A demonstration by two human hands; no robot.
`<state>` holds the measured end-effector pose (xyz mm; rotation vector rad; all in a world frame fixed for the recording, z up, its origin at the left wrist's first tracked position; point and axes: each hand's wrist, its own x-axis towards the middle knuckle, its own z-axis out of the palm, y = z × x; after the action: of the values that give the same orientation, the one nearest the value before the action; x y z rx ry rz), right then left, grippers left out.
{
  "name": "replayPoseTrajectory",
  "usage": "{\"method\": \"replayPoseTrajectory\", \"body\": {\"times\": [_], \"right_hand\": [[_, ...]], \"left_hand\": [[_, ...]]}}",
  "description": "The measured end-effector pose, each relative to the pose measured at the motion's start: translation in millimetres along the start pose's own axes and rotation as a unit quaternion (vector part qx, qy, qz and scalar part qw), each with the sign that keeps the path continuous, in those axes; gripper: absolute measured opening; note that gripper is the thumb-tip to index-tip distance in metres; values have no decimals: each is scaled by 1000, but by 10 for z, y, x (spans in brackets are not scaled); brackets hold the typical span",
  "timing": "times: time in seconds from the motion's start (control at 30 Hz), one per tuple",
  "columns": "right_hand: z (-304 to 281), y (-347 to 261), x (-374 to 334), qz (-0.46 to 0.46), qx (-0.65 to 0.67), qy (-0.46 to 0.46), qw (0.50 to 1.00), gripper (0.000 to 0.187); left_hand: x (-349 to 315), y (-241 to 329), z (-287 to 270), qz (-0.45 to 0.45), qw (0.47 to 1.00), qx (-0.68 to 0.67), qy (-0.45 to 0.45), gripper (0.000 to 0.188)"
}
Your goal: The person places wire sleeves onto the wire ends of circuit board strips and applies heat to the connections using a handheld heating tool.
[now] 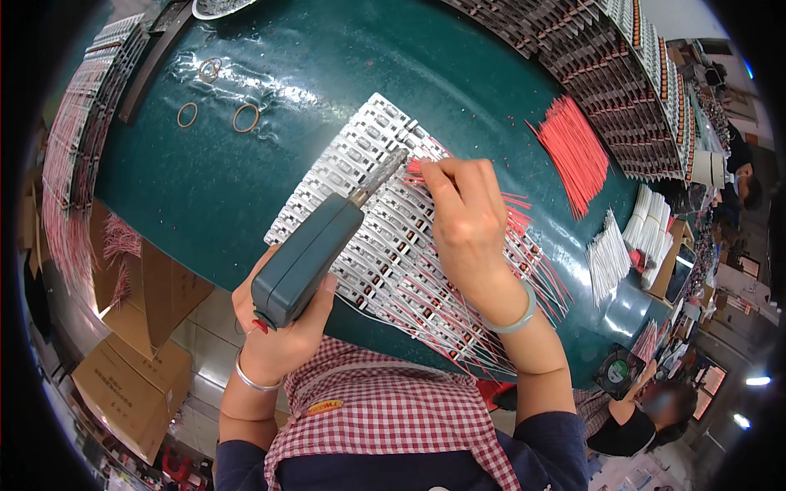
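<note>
My left hand is wrapped round a dark green soldering gun. Its metal shaft points up and right over a panel of white plastic parts, set in rows on the table. Close to the shaft's tip, my right hand is closed in a pinch on several thin red wires. Red and white wires trail off the panel's near right side, partly under my right forearm. The exact contact between tip, wires and panel is too small to tell.
A bundle of red wires lies right of the panel, with white wires nearer. Stacked panels line the far right; more stand left. Rubber bands lie far left. A small fan and a co-worker are at right.
</note>
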<state>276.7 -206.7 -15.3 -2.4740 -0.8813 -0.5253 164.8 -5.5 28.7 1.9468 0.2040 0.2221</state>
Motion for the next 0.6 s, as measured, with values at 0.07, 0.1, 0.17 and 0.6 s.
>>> {"method": "replayPoseTrajectory", "body": {"times": [0.07,0.1,0.17,0.6], "right_hand": [[-5,-5,5,0,-3,-1,1000,35],[-9,-7,8,1,-4,-4,1000,35],[-14,-8,10,3,-5,-7,1000,34],[-519,642,-15,118,-108,61,985,24]], "left_hand": [[4,-26,-10,17,1000,4,-13,18],[9,-8,-8,17,1000,4,-13,18],[22,36,5,-2,1000,8,-14,17],[-96,-56,-70,-3,999,42,20,22]]}}
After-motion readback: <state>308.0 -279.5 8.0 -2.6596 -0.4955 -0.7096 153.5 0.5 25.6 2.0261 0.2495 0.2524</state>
